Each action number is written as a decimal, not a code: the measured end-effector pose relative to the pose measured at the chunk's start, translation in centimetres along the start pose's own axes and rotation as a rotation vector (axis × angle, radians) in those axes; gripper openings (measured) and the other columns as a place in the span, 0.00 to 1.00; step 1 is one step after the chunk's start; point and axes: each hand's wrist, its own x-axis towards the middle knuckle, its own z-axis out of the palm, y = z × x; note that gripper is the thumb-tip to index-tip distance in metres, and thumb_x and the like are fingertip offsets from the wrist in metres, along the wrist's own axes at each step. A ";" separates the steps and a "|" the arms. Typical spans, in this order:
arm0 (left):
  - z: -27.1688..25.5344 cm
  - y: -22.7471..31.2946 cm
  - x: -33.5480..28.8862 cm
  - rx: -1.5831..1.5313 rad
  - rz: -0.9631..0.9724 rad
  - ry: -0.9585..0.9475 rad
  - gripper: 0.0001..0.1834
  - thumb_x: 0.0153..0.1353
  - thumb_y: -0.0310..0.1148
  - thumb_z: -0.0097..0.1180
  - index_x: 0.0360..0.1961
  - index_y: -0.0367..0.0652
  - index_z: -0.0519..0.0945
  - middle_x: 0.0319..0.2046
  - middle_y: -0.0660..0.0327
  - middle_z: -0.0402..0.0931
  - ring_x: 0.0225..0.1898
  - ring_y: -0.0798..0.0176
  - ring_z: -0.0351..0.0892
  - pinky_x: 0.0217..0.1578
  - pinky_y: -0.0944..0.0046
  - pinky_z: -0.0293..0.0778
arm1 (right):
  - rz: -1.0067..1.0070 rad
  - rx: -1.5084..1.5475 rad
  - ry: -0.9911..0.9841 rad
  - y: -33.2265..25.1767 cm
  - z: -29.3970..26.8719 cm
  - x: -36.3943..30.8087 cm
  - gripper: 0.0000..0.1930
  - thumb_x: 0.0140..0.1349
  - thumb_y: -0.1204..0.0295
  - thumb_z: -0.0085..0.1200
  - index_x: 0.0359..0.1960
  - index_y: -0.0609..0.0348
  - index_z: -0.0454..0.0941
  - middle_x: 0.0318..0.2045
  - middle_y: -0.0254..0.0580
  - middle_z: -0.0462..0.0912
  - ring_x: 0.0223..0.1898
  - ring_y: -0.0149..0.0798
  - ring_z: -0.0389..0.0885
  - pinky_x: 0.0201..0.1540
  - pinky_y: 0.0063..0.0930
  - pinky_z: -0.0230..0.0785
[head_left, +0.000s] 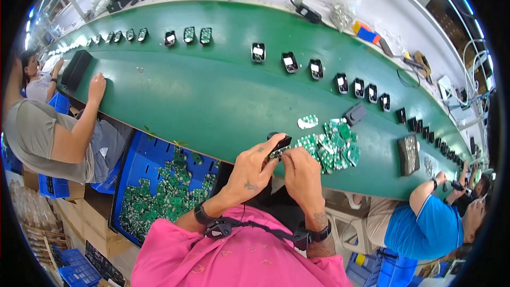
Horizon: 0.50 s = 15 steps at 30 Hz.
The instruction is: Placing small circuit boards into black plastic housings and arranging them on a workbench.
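At the near edge of the bench, my left hand (249, 169) is closed round a small black plastic housing (283, 141). A green circuit board (277, 153) shows at the housing's near side, partly hidden by my fingers. My right hand (303, 176) is closed, its thumb and fingertips pinching at the board's edge. Just beyond my right hand lies a loose pile of green circuit boards (337, 146), with a few single boards (307, 121) beside it. A black housing (355, 114) rests at the pile's far side.
Rows of black housings (289, 62) line the green bench (175, 95). A blue bin (139, 162) of circuit boards stands below, to my left. A dark block (408, 155) lies at right. People sit on both sides, one in grey (53, 127), one in blue (422, 226).
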 end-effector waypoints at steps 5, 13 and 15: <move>0.5 -1.2 -0.1 -0.474 -0.108 0.023 0.29 0.66 0.26 0.58 0.68 0.41 0.67 0.52 0.60 0.76 0.45 0.70 0.78 0.42 0.69 0.79 | 0.274 0.117 0.224 1.0 0.5 -1.9 0.08 0.62 0.72 0.62 0.37 0.64 0.80 0.31 0.47 0.81 0.30 0.44 0.81 0.33 0.33 0.71; 0.4 -2.6 -0.7 -0.979 -0.340 -0.128 0.25 0.76 0.45 0.45 0.69 0.47 0.65 0.46 0.57 0.78 0.31 0.61 0.88 0.28 0.70 0.83 | 0.242 0.431 0.315 2.1 2.8 -3.3 0.06 0.62 0.74 0.61 0.33 0.66 0.78 0.28 0.39 0.77 0.27 0.31 0.75 0.30 0.25 0.67; 0.4 -2.6 -0.5 -1.006 -0.363 -0.116 0.25 0.76 0.44 0.46 0.69 0.47 0.65 0.45 0.57 0.79 0.31 0.61 0.88 0.28 0.70 0.83 | 0.202 0.413 0.351 1.4 2.9 -3.0 0.06 0.62 0.75 0.61 0.33 0.66 0.78 0.28 0.38 0.77 0.26 0.31 0.75 0.29 0.24 0.67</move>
